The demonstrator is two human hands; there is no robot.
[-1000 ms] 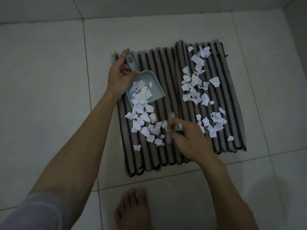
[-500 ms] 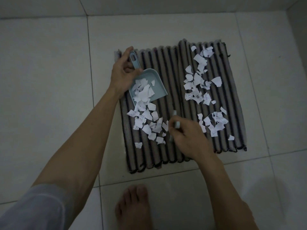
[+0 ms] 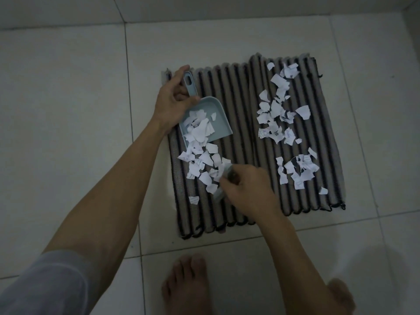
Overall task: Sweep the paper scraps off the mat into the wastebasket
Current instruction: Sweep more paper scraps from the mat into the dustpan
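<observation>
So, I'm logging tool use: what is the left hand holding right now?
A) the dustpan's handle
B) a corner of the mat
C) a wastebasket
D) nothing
A: the left hand grips the handle of the light blue dustpan, which lies on the mat with paper scraps in it.

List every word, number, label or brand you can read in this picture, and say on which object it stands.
No text can be read.
Paper scraps: some carry dark printed marks, too small and blurred to read.
Dustpan: no label visible.
Mat: stripes only, no writing.
</observation>
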